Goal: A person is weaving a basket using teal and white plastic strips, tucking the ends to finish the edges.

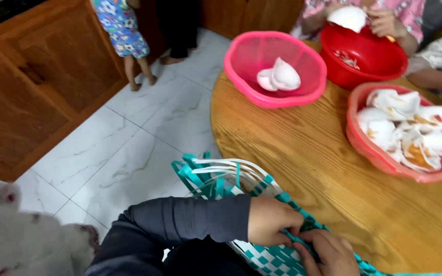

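Round wooden table (pixel 333 168) filled the right half of the frame, white marble-look floor tiles (pixel 129 153) at centre left, wooden cabinets (pixel 37 87) in the upper left.

Left hand (pixel 272 220), bottom centre, dark grey sleeve, was clenched on the rim of a woven teal-and-white basket bag (pixel 262 255). Right hand (pixel 328 253), just right of it and touching, was pinching the same teal edge strip, fingers curled. Bag sat at the table's near edge, bottom centre; its white handles (pixel 231 171) stuck up toward frame centre.

Further out on the table: 3 plastic bowls. Pink mesh colander (pixel 274 69), upper centre, held 2 white shell-like pieces (pixel 278 76). Red bowl (pixel 364 56), upper right, touched the colander's right side. Salmon-pink basin (pixel 384 158), right edge, was heaped with white pieces (pixel 405 128), some stained orange.

Another person's hand (pixel 384 23), top right, held a white piece above the red bowl. Child's legs (pixel 139 66) stood on the tiles, top left. White furry animal (pixel 21 235), blurred, bottom left.
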